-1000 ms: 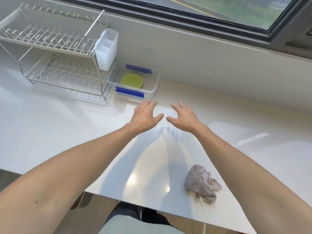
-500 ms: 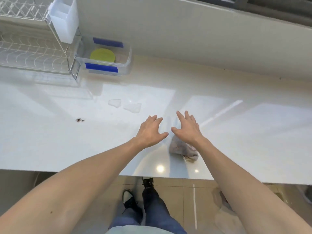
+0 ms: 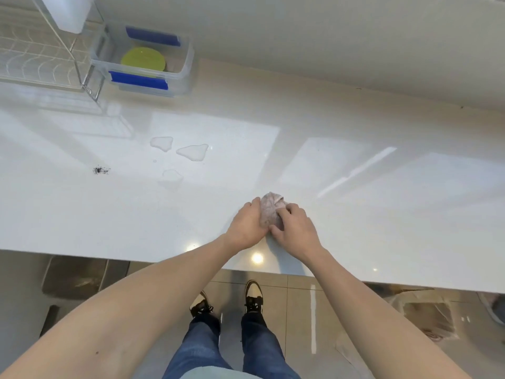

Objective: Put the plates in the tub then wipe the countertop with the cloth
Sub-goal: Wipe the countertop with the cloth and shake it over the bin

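Note:
A crumpled grey-pink cloth (image 3: 269, 208) lies on the white countertop (image 3: 355, 214) near its front edge. My left hand (image 3: 246, 225) grips the cloth from the left and my right hand (image 3: 296, 231) grips it from the right, fingers curled over it. A lime-green plate (image 3: 143, 59) lies inside the clear plastic tub (image 3: 180, 75) with blue latches at the back left. Water puddles (image 3: 192, 152) and a patch of dark crumbs (image 3: 101, 170) sit on the counter left of my hands.
A wire dish rack (image 3: 41, 61) with a white cutlery holder (image 3: 68, 12) stands at the far left beside the tub. A pale wall runs along the back of the counter. My shoes and the tiled floor show below the counter edge.
Both hands came back from near the tub toward the front edge and closed on the cloth. The view tilted downward.

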